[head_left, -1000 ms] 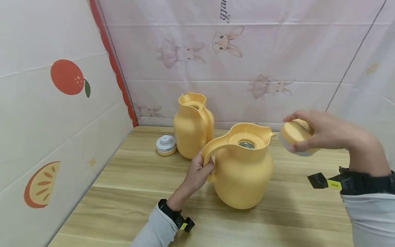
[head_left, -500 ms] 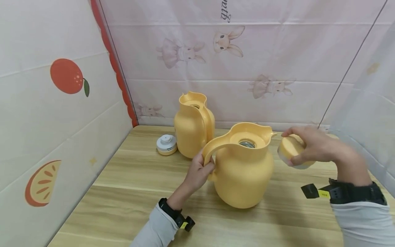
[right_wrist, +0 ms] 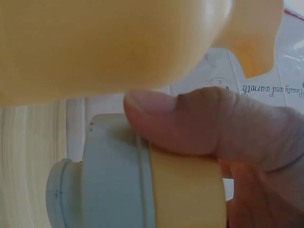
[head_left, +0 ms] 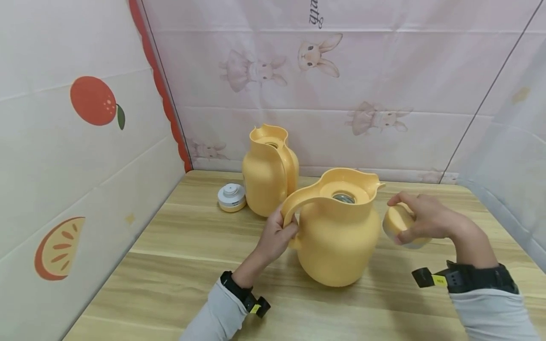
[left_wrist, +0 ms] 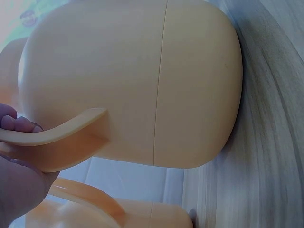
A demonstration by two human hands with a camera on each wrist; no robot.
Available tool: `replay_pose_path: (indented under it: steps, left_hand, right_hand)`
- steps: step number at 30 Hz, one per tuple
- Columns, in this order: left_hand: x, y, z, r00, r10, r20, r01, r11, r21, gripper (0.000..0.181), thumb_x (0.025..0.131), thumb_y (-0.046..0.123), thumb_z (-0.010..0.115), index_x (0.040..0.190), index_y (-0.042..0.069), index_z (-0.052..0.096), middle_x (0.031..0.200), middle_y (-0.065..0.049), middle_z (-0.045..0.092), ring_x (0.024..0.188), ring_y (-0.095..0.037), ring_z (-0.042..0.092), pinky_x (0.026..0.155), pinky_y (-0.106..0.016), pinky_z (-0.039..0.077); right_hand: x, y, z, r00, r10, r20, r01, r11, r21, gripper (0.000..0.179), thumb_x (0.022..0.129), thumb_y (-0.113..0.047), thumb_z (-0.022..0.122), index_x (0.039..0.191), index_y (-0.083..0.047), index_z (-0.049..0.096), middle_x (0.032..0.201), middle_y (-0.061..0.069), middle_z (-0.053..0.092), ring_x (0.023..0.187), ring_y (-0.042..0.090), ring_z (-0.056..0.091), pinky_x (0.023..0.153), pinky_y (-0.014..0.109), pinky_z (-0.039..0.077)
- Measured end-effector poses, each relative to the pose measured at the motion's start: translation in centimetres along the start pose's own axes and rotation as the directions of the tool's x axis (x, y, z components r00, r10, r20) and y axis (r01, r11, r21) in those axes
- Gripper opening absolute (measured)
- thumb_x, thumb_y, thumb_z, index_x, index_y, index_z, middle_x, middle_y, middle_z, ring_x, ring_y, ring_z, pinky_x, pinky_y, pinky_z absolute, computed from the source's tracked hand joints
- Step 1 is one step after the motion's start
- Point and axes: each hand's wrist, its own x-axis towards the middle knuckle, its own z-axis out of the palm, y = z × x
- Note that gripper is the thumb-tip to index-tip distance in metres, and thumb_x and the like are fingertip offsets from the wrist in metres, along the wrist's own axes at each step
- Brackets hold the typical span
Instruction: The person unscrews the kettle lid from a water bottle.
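Note:
A large yellow thermos jug (head_left: pixel 339 241) stands on the wooden table with its round mouth uncovered, its spout to the right. My left hand (head_left: pixel 273 237) grips its handle (left_wrist: pixel 71 130); the left wrist view shows fingers and thumb wrapped around it. Right of the jug, my right hand (head_left: pixel 431 218) holds a round lid (head_left: pixel 398 222), yellow on top with a grey-white stopper underneath. In the right wrist view the thumb presses the side of that lid (right_wrist: pixel 187 190), and its stopper end points down toward the table, beside the jug's body.
Behind on the left stands a second yellow thermos jug (head_left: pixel 266 180), also uncovered. Beside it a similar lid (head_left: pixel 232 196) lies upside down, stopper up. A printed cloth wall (head_left: pixel 341 85) closes the back of the table (head_left: pixel 183 265), with side walls left and right.
My right hand has lowered the lid toward the table and shifted a little left, closer to the jug. The left hand keeps its grip on the handle, and the jug stays in place.

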Motion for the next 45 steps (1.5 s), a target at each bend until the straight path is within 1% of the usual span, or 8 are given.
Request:
replay_pose_path:
  steps: [8, 14, 18, 22, 26, 30, 39, 45]
  left_hand:
    - [0.1, 0.1, 0.0, 1.000, -0.009, 0.001, 0.009, 1.000, 0.000, 0.011, 0.077, -0.016, 0.041, 0.079, -0.005, 0.044, 0.060, -0.005, 0.045, 0.051, -0.011, 0.041, 0.048, -0.021, 0.033]
    - [0.1, 0.0, 0.0, 1.000, -0.003, 0.001, 0.003, 1.000, -0.010, 0.011, 0.076, -0.017, 0.041, 0.080, -0.007, 0.043, 0.060, -0.002, 0.045, 0.052, -0.010, 0.041, 0.049, -0.021, 0.033]
    - [0.1, 0.0, 0.0, 1.000, 0.002, 0.004, -0.002, 1.000, -0.014, 0.011, 0.076, -0.016, 0.041, 0.079, -0.006, 0.043, 0.060, -0.002, 0.045, 0.052, -0.010, 0.041, 0.049, -0.021, 0.033]
    - [0.2, 0.1, 0.0, 1.000, 0.015, 0.004, -0.015, 1.000, -0.018, 0.009, 0.077, -0.017, 0.041, 0.079, -0.008, 0.043, 0.060, -0.007, 0.045, 0.052, -0.011, 0.041, 0.049, -0.021, 0.033]
    - [0.2, 0.0, 0.0, 1.000, 0.021, 0.006, -0.021, 0.999, -0.025, 0.007, 0.077, -0.017, 0.041, 0.081, -0.011, 0.042, 0.060, -0.009, 0.044, 0.053, -0.014, 0.041, 0.049, -0.021, 0.034]
    - [0.2, 0.0, 0.0, 1.000, 0.028, 0.007, -0.028, 0.999, -0.025, 0.007, 0.078, -0.018, 0.041, 0.081, -0.012, 0.042, 0.061, -0.007, 0.044, 0.053, -0.013, 0.041, 0.049, -0.021, 0.034]
    - [0.3, -0.1, 0.1, 0.999, 0.036, 0.007, -0.035, 0.999, -0.026, 0.012, 0.078, -0.017, 0.041, 0.080, -0.006, 0.043, 0.061, -0.001, 0.044, 0.053, -0.012, 0.042, 0.049, -0.021, 0.035]
    - [0.2, -0.2, 0.0, 1.000, 0.030, 0.005, -0.030, 0.999, -0.022, 0.016, 0.078, -0.016, 0.041, 0.080, -0.001, 0.044, 0.061, 0.000, 0.044, 0.052, -0.012, 0.042, 0.049, -0.022, 0.035]
  right_hand:
    - [0.0, 0.0, 0.6, 0.999, 0.034, 0.007, -0.034, 0.999, 0.027, 0.079, 0.055, -0.033, 0.085, 0.119, -0.008, 0.046, 0.087, 0.011, 0.048, 0.078, 0.028, 0.046, 0.058, 0.033, 0.039]
    - [-0.2, 0.4, 0.6, 0.999, 0.049, 0.022, -0.051, 0.988, 0.144, 0.083, 0.058, -0.026, 0.085, 0.119, -0.001, 0.035, 0.089, 0.017, 0.045, 0.072, 0.026, 0.048, 0.053, 0.033, 0.043]
    - [-0.4, 0.8, 0.8, 1.000, 0.010, -0.001, -0.010, 0.979, 0.205, 0.083, 0.061, -0.020, 0.084, 0.121, 0.002, 0.032, 0.088, 0.017, 0.048, 0.069, 0.024, 0.050, 0.052, 0.034, 0.044]
    - [-0.7, 1.2, 1.0, 0.999, -0.012, -0.030, 0.017, 0.984, 0.178, 0.080, 0.064, -0.021, 0.082, 0.125, 0.003, 0.037, 0.090, 0.014, 0.051, 0.075, 0.024, 0.049, 0.058, 0.034, 0.044]
    - [-0.9, 1.5, 1.3, 0.998, -0.013, -0.053, 0.021, 0.987, 0.160, 0.076, 0.065, -0.023, 0.082, 0.123, 0.004, 0.042, 0.093, 0.013, 0.051, 0.077, 0.025, 0.048, 0.058, 0.033, 0.044]
    - [-0.9, 1.9, 1.5, 0.998, -0.018, -0.067, 0.033, 0.975, 0.219, 0.077, 0.066, -0.020, 0.082, 0.123, 0.008, 0.040, 0.096, 0.015, 0.054, 0.075, 0.022, 0.052, 0.058, 0.035, 0.046]
    - [-1.6, 2.5, 1.8, 0.996, 0.039, -0.074, -0.015, 0.956, 0.293, 0.077, 0.068, -0.018, 0.082, 0.124, 0.005, 0.035, 0.097, 0.017, 0.053, 0.074, 0.023, 0.054, 0.057, 0.034, 0.047]
    - [-1.6, 3.0, 2.5, 0.993, -0.005, -0.116, 0.039, 0.954, 0.299, 0.080, 0.072, -0.014, 0.078, 0.132, 0.006, 0.030, 0.096, 0.016, 0.051, 0.078, 0.023, 0.051, 0.065, 0.036, 0.045]
